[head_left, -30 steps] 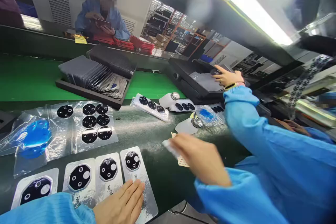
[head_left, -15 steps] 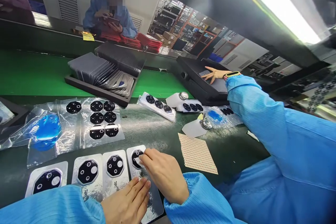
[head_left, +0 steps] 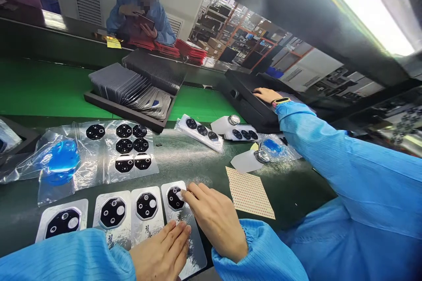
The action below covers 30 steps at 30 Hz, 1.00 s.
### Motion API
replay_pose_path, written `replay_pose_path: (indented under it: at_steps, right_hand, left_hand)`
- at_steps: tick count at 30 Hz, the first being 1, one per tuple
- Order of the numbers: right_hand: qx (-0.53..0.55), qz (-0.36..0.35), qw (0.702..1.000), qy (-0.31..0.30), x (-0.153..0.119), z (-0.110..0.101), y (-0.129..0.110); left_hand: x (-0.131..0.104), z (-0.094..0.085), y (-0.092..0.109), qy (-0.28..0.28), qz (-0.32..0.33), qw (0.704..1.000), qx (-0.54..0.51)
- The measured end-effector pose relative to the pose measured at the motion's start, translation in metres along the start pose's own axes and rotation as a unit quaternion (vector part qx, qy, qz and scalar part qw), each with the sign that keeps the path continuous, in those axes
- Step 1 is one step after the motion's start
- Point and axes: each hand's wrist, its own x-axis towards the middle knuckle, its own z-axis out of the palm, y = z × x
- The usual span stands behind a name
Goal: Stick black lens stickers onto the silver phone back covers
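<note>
My left hand (head_left: 161, 251) lies flat, fingers stretched out, on the lower part of a silver phone back panel (head_left: 194, 246). That panel carries a black octagonal camera plate (head_left: 174, 198) with round rings. Over the plate's right edge, the bent fingers of my right hand (head_left: 216, 219) press together on a small white piece (head_left: 180, 194); its exact kind is unclear. Left of these, similar silver panels (head_left: 115, 235) lie in a row, each with a black plate bearing a white disc. My left sleeve covers part of the leftmost panel.
Clear bags (head_left: 99, 171) with black plates and blue film (head_left: 63, 162) lie at left. Behind stands a tray (head_left: 125, 112) of dark panels. Two metal-topped bottles (head_left: 247, 161) and a beige dotted sheet (head_left: 249, 193) lie right. A co-worker's hand (head_left: 267, 95) reaches into a black box (head_left: 245, 105).
My right hand has shifted slightly right, baring more of the black camera plate. My left hand stays on the panel. The co-worker's hand in the box has drawn its spread fingers together.
</note>
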Motion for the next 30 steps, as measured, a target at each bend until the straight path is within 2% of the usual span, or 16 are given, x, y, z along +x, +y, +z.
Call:
replay_pose_path:
  at_steps: [4, 8, 11, 13, 16, 20, 23, 26, 30]
  right_hand:
    - [0.019, 0.006, 1.0, 0.007, -0.002, 0.0, 0.001]
    - [0.085, 0.049, 0.995, 0.015, -0.01, 0.001, 0.008]
    - [0.18, 0.098, 0.979, -0.01, -0.017, -0.001, 0.014]
    - [0.264, 0.135, 0.954, -0.045, -0.02, -0.002, 0.018]
    - [0.421, 0.192, 0.882, -0.089, -0.02, 0.0, 0.022]
    - [0.621, 0.262, 0.726, -0.135, -0.02, 0.007, 0.026]
    - [0.689, 0.319, 0.629, -0.167, -0.021, 0.01, 0.025]
    - [0.717, 0.346, 0.577, -0.182, -0.022, 0.01, 0.023]
    - [0.726, 0.352, 0.56, -0.185, -0.023, 0.009, 0.022]
  left_hand:
    - [0.001, -0.002, -0.003, 0.006, 0.013, 1.0, -0.003]
    - [0.001, -0.005, -0.006, -0.001, 0.036, 0.999, -0.005]
    - [0.0, -0.002, -0.004, -0.004, 0.02, 1.0, -0.002]
    - [-0.001, 0.001, -0.001, -0.007, 0.011, 1.0, -0.001]
    - [-0.002, 0.005, 0.0, -0.016, 0.007, 1.0, -0.008]
    - [-0.003, 0.008, -0.004, -0.019, 0.033, 0.999, -0.017]
    - [-0.004, 0.011, -0.004, -0.013, 0.033, 0.999, -0.013]
    - [-0.005, 0.015, -0.001, -0.006, 0.004, 1.0, -0.013]
    - [-0.006, 0.018, 0.001, -0.012, 0.013, 1.0, -0.008]
